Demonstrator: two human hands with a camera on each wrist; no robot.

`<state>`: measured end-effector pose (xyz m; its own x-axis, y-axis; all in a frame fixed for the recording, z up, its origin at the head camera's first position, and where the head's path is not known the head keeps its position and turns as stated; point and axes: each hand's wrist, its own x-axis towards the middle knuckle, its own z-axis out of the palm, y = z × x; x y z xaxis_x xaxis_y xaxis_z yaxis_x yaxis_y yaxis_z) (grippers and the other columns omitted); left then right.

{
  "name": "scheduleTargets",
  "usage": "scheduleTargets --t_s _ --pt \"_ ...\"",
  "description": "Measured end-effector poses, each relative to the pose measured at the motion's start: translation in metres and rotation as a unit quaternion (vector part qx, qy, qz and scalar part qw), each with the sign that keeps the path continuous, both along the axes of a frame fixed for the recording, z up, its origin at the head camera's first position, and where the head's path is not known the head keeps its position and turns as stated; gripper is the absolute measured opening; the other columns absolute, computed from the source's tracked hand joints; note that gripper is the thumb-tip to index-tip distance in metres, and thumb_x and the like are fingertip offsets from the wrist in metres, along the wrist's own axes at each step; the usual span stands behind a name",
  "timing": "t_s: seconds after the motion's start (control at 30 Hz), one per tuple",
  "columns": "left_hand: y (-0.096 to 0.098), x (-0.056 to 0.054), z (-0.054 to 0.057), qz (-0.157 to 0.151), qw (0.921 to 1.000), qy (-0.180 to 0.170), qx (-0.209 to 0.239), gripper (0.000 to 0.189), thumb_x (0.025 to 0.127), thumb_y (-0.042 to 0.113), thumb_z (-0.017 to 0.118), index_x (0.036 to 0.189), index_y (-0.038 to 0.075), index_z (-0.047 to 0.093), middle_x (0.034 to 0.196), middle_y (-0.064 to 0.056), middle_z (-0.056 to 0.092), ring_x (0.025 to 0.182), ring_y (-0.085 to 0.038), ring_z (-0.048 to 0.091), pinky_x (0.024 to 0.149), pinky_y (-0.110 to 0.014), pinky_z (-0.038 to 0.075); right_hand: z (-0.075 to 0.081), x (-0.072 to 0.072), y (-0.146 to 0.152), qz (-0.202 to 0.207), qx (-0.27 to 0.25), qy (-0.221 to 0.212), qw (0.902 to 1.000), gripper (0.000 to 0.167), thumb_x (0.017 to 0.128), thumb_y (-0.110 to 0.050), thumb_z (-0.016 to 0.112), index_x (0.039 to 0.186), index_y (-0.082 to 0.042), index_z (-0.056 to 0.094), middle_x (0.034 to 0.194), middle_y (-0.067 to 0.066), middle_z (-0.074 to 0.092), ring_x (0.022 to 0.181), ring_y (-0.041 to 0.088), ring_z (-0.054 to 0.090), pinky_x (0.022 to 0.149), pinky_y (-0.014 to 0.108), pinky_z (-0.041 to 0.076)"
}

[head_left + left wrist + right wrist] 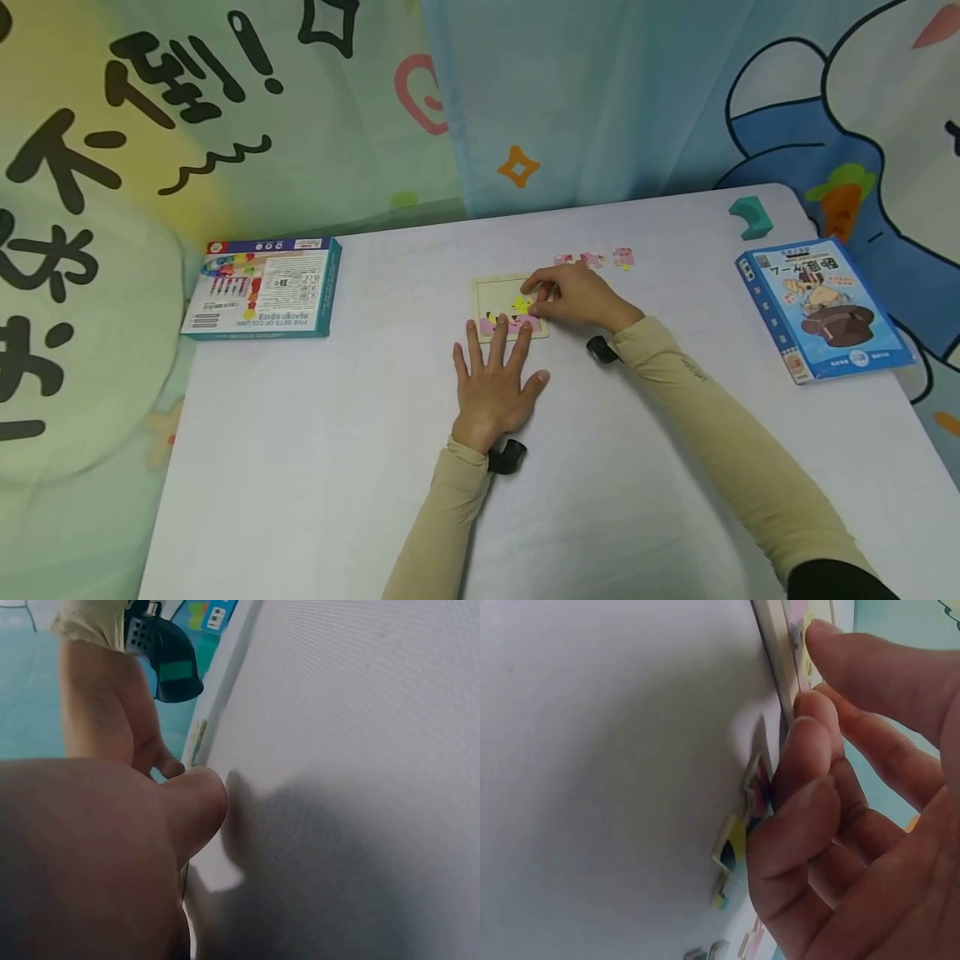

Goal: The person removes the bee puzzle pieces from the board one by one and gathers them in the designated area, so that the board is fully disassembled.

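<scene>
A small framed jigsaw board point(491, 289) lies on the white table, with pink and yellow picture pieces along its lower part. My left hand point(491, 398) lies palm down with fingers spread, fingertips at the board's near edge. Over the board's right side, my right hand point(579, 296) has thumb and index finger at a yellow puzzle piece point(521, 305), seemingly pinching it. In the right wrist view, its thumb point(885, 671) overlaps the board's edge and the other fingers are curled. Loose puzzle pieces point(591, 259) lie beyond the right hand.
At the table's left stands a teal-edged box point(292, 292) lying flat. On the right is a blue picture box point(832, 312), with a teal notched block point(750, 218) behind it. A printed curtain point(570, 100) hangs along the far edge.
</scene>
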<state>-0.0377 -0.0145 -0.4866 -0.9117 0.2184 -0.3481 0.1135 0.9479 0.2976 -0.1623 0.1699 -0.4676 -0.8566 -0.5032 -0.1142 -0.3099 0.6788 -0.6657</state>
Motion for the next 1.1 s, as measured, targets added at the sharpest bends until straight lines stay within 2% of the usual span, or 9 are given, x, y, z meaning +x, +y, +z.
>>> scheduleTargets --t_s 0.33,0.67,0.93,1.1 --pt "-0.001 0.000 0.002 -0.001 1.0000 -0.005 -0.007 0.074 0.109 0.062 0.039 0.171 0.041 0.006 0.181 0.006 -0.005 0.163 -0.038 -0.024 0.130 -0.065 -0.005 -0.003 -0.001 -0.005 0.006 0.002 -0.002 1.0000 0.021 0.095 -0.011 0.079 0.116 -0.008 0.077 0.094 0.006 0.068 0.077 0.020 0.057 0.075 0.035 0.047" --pt "-0.001 -0.001 0.004 -0.007 1.0000 -0.004 -0.005 0.073 0.109 0.061 0.041 0.171 0.040 0.008 0.181 0.003 -0.002 0.163 -0.041 -0.021 0.130 -0.066 -0.004 0.002 0.000 -0.010 -0.012 0.025 -0.005 0.9996 0.023 0.093 -0.011 0.082 0.114 -0.010 0.073 0.107 0.010 0.067 0.088 0.024 0.060 0.080 0.038 0.049" --pt "-0.001 -0.002 0.003 -0.008 0.9999 -0.005 -0.008 0.073 0.109 0.060 0.040 0.171 0.041 0.006 0.181 0.004 -0.003 0.163 -0.040 -0.023 0.130 -0.065 -0.004 0.004 0.003 -0.010 0.004 0.004 -0.013 0.9999 0.024 0.097 -0.006 0.076 0.117 -0.009 0.063 0.103 0.013 0.072 0.083 0.025 0.064 0.081 0.043 0.052" --pt "-0.002 0.000 0.004 -0.005 1.0000 -0.001 0.004 0.073 0.109 0.060 0.041 0.171 0.040 0.010 0.181 0.003 -0.001 0.163 -0.041 -0.021 0.129 -0.066 -0.004 0.004 0.004 -0.007 -0.005 -0.019 -0.014 0.9997 0.021 0.099 -0.007 0.074 0.116 -0.008 0.061 0.097 0.012 0.070 0.081 0.024 0.062 0.079 0.040 0.050"
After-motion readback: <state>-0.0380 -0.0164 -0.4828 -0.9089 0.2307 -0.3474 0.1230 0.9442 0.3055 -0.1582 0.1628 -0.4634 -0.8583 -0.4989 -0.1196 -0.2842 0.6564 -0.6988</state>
